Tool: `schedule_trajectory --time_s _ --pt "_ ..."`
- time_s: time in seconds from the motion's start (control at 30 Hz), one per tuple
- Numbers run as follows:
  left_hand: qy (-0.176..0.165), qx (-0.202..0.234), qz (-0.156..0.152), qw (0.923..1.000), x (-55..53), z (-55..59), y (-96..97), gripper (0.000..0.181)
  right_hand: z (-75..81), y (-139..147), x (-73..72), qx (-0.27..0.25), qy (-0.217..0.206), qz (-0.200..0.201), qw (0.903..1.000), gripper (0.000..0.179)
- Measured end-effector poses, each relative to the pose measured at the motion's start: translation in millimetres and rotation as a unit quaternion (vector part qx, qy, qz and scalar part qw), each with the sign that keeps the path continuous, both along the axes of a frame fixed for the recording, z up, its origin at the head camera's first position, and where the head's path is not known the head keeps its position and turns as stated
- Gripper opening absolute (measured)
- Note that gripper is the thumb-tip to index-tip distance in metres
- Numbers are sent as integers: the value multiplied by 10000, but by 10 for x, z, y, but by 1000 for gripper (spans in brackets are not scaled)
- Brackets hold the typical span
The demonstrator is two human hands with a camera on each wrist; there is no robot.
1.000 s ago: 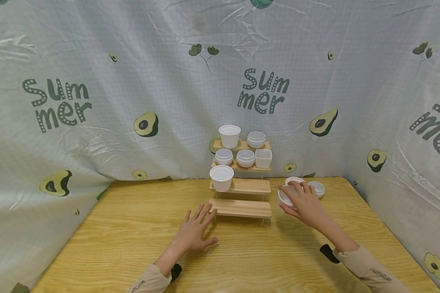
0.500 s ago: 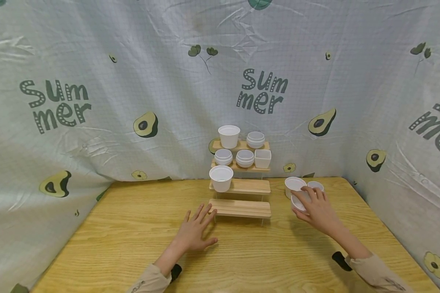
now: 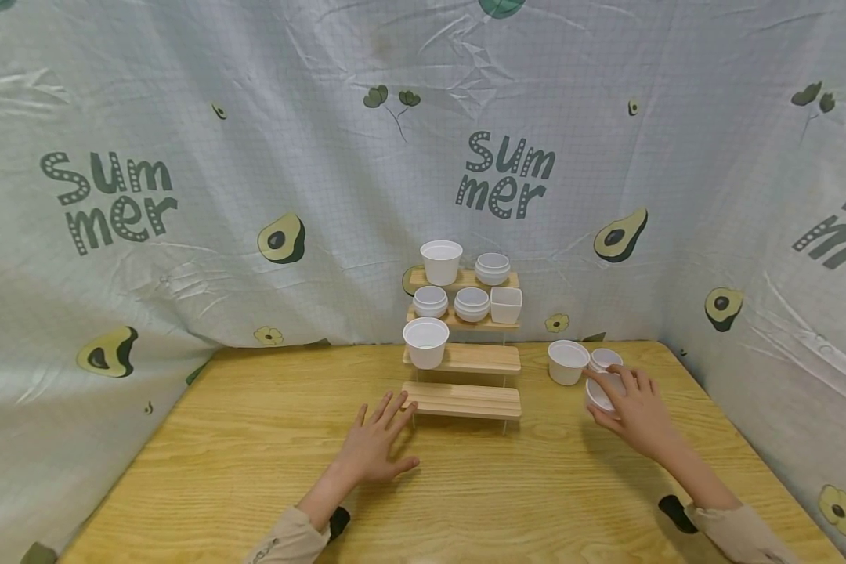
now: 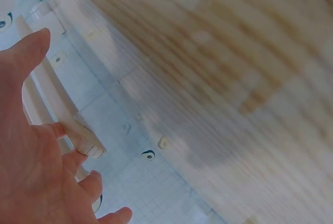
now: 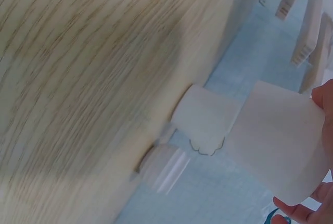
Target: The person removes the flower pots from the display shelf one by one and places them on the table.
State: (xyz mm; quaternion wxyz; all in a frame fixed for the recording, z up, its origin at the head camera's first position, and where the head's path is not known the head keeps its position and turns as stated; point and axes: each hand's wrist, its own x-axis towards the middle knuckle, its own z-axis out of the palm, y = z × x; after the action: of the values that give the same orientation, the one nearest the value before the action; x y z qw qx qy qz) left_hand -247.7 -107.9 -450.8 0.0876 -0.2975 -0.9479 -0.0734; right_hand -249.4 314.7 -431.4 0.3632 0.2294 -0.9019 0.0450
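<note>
My right hand (image 3: 638, 415) grips a white pot (image 5: 278, 140) by its rim, thumb on one side and fingers on the other. That pot is held above the table, near a white tapered pot (image 3: 568, 363) and a small ridged white pot (image 3: 606, 359) standing on the table. My left hand (image 3: 374, 446) is spread, its fingertips touching the left end of the lowest board (image 3: 461, 401) of a stepped wooden rack. In the left wrist view, fingers meet the end of that board (image 4: 86, 143).
On the rack's third board a tapered pot (image 3: 426, 342) stands at the left. Higher boards carry ridged pots (image 3: 472, 305), a square pot (image 3: 505, 305) and another tapered pot (image 3: 441, 263). A printed cloth (image 3: 366, 188) hangs behind the wooden table (image 3: 254, 439).
My right hand has moved to the right with the white pot, away from the rack, so the tapered pot on the table now shows fully. My left hand has stayed in place.
</note>
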Motion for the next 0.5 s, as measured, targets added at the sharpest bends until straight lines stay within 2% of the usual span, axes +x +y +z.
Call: schedule_trajectory --time_s 0.17,0.5 --pt "36 -10 -20 10000 6 9 -7 77 11 86 30 -89 -132 -189 9997 44" --pt "-4 -44 -1 10000 5 13 -3 77 6 211 57 -99 -164 -446 9988 45"
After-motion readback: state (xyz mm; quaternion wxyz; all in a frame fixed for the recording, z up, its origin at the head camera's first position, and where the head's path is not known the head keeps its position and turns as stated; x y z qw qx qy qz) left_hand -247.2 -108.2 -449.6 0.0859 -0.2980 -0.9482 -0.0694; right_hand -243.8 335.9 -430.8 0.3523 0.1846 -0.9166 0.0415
